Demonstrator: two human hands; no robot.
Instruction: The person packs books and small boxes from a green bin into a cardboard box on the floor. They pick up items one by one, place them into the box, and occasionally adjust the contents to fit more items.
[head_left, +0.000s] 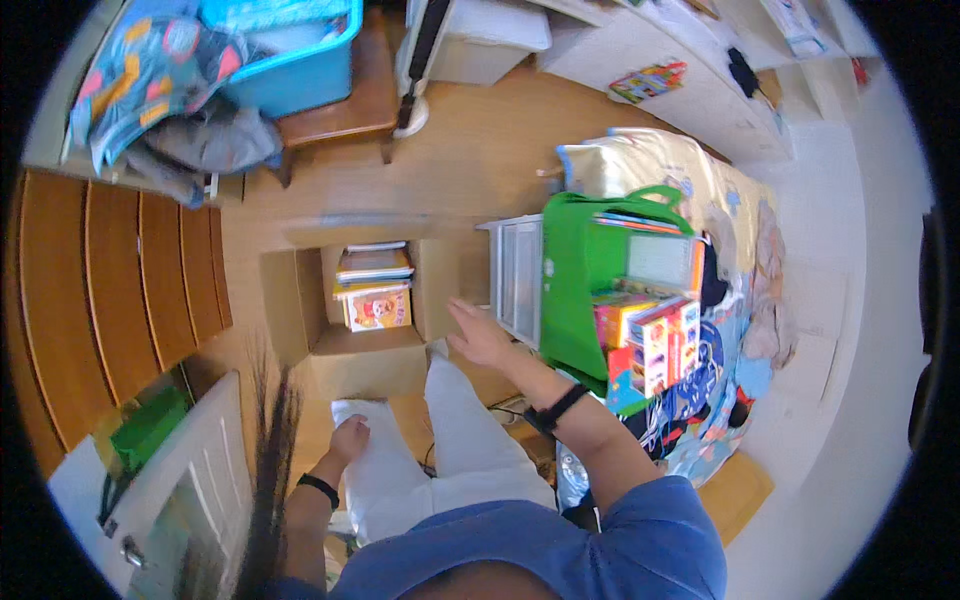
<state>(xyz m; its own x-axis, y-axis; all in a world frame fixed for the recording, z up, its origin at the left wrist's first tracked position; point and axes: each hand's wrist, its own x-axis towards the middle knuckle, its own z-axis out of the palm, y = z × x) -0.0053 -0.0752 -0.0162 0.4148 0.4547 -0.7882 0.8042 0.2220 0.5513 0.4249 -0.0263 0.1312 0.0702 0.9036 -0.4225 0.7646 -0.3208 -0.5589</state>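
Note:
An open cardboard box (367, 371) stands on the floor before me, with several books (379, 309) inside; the front one has a cartoon cover. My right hand (478, 334) is held by the box's right flap, fingers apart, holding nothing. My left hand (351, 439) rests at my thigh, its fingers partly curled; whether they are closed cannot be told. To the right, a green fabric bag (568, 285) lies open on its side, with several colourful books (660, 341) in it.
A white drawer unit (516, 281) stands between box and bag. Behind the bag are a cream bedcover (675, 161) and clothes. A blue plastic bin (315, 79) sits on a brown wooden stool (341, 124). Wooden drawers (112, 277) and a white door (214, 465) are at left.

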